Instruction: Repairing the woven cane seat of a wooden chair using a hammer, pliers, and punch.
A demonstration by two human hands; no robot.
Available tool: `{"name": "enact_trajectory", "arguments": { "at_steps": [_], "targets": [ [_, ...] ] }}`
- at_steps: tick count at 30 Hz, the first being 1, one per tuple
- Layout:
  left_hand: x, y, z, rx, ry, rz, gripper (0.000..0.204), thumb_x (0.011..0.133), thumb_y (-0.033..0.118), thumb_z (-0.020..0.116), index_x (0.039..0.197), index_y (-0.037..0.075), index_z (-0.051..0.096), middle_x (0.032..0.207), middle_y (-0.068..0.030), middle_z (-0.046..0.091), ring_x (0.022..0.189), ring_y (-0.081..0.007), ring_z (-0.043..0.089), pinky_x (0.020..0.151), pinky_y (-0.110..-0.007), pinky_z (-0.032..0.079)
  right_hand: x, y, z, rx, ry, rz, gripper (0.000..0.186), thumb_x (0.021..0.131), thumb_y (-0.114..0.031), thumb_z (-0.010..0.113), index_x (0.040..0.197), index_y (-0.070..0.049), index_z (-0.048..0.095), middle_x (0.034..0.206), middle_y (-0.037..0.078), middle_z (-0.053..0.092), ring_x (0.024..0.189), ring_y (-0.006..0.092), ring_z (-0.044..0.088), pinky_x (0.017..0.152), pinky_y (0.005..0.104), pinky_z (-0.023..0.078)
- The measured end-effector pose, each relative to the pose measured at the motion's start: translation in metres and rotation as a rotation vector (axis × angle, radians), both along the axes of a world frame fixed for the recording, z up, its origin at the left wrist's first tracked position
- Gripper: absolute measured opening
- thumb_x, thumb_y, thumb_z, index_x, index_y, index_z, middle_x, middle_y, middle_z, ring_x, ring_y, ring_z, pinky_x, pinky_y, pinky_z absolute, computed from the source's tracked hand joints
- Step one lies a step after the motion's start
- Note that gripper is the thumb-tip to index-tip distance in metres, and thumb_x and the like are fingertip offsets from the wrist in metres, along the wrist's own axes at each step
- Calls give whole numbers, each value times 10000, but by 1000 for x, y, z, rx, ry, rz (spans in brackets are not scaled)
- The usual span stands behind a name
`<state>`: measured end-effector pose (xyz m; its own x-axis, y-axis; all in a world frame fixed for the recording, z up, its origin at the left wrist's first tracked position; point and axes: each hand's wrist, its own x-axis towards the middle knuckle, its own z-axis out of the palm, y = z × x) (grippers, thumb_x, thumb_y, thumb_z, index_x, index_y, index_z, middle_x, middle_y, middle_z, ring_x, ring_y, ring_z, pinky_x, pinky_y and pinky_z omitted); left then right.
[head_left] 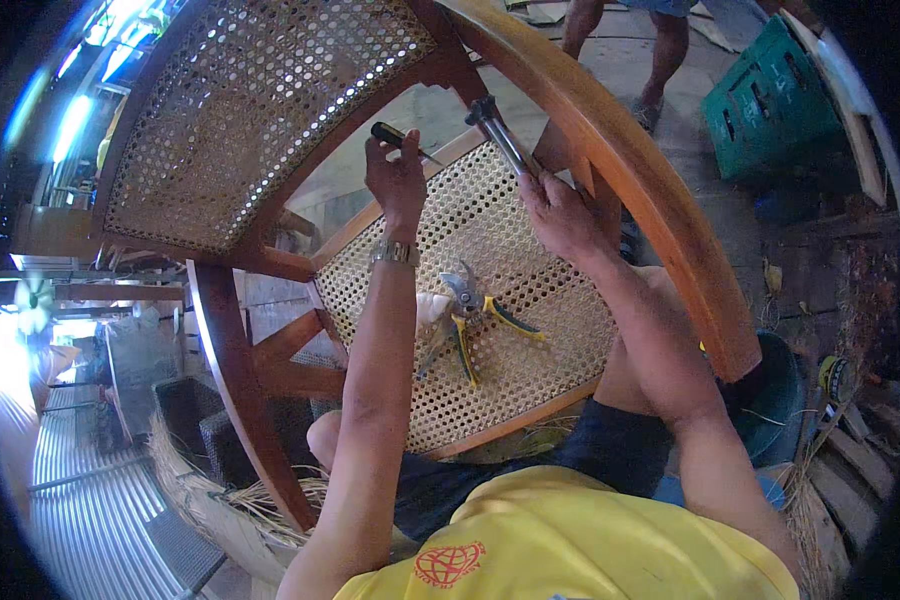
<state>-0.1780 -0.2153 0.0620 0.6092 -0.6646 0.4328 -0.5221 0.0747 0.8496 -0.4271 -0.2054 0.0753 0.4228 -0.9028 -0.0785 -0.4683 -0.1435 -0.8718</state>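
A wooden armchair with a woven cane seat [530, 350] and cane back [270, 110] stands before me. My left hand [398, 185], above the far part of the seat, is closed around a small dark-handled screwdriver [387, 133]. Its thin metal shaft points right; the tip is too small to make out. In my right hand [562, 212] is a hammer [507, 142] with a shiny metal shaft and a black head, angled up and left near the far seat rail. Pruning shears [467, 290] with yellow and dark handles lie opened on the cane, beside a small white bundle [432, 308].
The curved wooden armrest [660, 190] arches along my right side. A green plastic crate [775, 105] stands at the far right, and another person's legs [667, 50] are beyond the chair. A blue-green tub [778, 400] sits near my right. Corrugated metal sheet [90, 500] lies at lower left.
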Motion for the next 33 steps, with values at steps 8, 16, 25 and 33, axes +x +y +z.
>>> {"name": "enact_trajectory", "arguments": {
  "at_steps": [8, 16, 25, 33],
  "targets": [
    [6, -2, -5, 89, -138, 92, 305, 904, 253, 724, 972, 14, 547, 811, -131, 698, 679, -177, 689, 577, -344, 533, 7, -1, -20, -53, 38, -25, 475, 1019, -451, 400, 1101, -11, 559, 914, 277, 641, 898, 435, 642, 784, 520, 486],
    [8, 0, -15, -28, -213, -204, 287, 902, 235, 707, 1009, 29, 538, 808, -184, 686, 701, -324, 700, 612, -431, 525, 8, 10, -3, -326, 86, 94, 318, 1032, -292, 430, 1090, 12, 501, 870, 302, 614, 833, 443, 648, 722, 543, 505],
    [4, 7, 3, 115, -243, -193, 289, 898, 244, 702, 1021, 20, 569, 827, -193, 678, 663, -323, 682, 599, -416, 518, 22, 40, 84, -435, -224, 20, 286, 1030, -290, 459, 1044, -8, 501, 759, 252, 610, 717, 451, 634, 605, 488, 470],
    [3, 14, -1, 64, -259, -214, 270, 895, 201, 700, 1028, 5, 571, 895, -196, 675, 739, -338, 684, 626, -428, 509, 41, 24, 87, -505, 174, 61, 259, 1013, -263, 496, 983, -6, 487, 648, 228, 609, 650, 441, 650, 543, 529, 477]
  ]
}}
